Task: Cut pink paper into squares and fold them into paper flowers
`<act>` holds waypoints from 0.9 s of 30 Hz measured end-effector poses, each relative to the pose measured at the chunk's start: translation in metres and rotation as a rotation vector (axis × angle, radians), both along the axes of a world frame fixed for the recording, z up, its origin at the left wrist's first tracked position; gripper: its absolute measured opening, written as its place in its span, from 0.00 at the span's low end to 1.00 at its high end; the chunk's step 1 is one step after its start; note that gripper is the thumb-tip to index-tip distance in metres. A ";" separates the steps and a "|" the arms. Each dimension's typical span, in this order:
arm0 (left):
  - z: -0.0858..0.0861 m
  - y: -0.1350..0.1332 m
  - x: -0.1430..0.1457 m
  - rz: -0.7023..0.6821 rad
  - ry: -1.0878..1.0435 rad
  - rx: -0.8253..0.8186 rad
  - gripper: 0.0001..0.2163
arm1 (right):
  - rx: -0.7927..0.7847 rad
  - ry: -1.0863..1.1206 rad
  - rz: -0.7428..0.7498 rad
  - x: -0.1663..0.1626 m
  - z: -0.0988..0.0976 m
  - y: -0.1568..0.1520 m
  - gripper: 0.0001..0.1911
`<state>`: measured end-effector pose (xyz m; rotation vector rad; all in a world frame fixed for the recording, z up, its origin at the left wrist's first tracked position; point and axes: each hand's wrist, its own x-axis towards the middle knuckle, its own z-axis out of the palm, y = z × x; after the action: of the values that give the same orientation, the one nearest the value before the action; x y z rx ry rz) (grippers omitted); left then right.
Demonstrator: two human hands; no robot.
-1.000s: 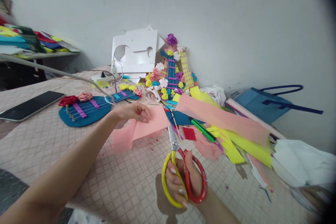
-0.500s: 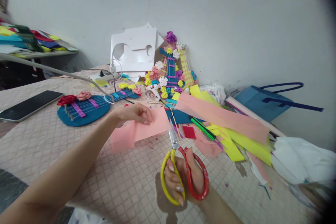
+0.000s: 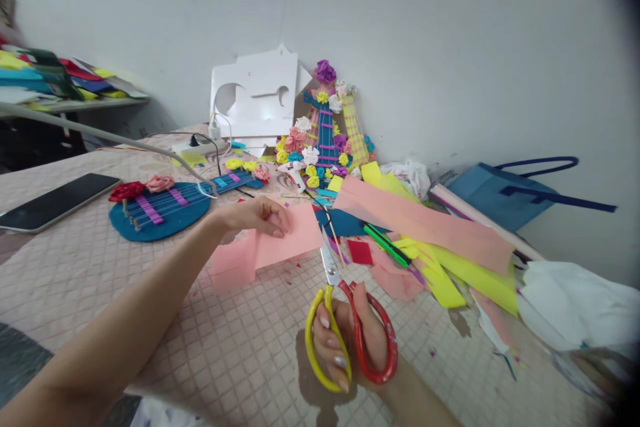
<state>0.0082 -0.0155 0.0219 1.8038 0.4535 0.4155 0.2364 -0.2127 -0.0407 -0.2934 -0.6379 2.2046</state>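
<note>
While a phone [image 3: 60,201] lies flat at the far left of our surface [image 3: 240,347], a blue toy guitar [image 3: 173,221] rests beside it. Further right, our left hand [image 3: 257,217] is pinched closed on the pink paper [image 3: 283,247], which sits mid-surface with its right edge out past our fingers. Right at that edge are the blades of our scissors [image 3: 331,272]; we cannot tell whether they have bitten in. Our right hand [image 3: 375,333] is wrapped through the handles, a firm grip. To cut well, we would hold the sheet taut and slightly raised, set it deep between the blades, and turn the paper rather than the wrist. We would also clear the wooden stick [image 3: 336,240] just beside the blades, lest they catch it.

Right of that lie a red square [image 3: 360,252], a green cutter [image 3: 387,245], a pink strip [image 3: 425,220] and yellow strips [image 3: 445,283]. As for containers, a crumpled clear bag [image 3: 413,178] sits behind the strips, a blue bag [image 3: 500,197] tilts by the wall [image 3: 425,47], and a white bag [image 3: 575,303] slumps at the right; we cannot see what any of them holds.
</note>
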 end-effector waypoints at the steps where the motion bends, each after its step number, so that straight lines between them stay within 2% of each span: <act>1: 0.000 -0.001 0.000 -0.003 0.001 0.000 0.09 | -0.001 -0.016 -0.003 0.000 0.001 0.000 0.39; 13: 0.000 -0.006 0.008 -0.063 -0.011 0.029 0.08 | 0.002 -0.034 0.000 0.001 0.003 0.003 0.40; 24: 0.000 -0.005 0.007 -0.044 -0.003 0.050 0.07 | -0.010 0.034 0.012 0.000 -0.002 0.003 0.34; 27: 0.000 -0.005 0.007 -0.040 0.013 0.047 0.08 | -0.024 -0.020 -0.019 -0.001 0.001 0.002 0.37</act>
<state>0.0148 -0.0204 0.0218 1.8591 0.4186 0.3896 0.2356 -0.2106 -0.0392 -0.3327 -0.6177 2.1953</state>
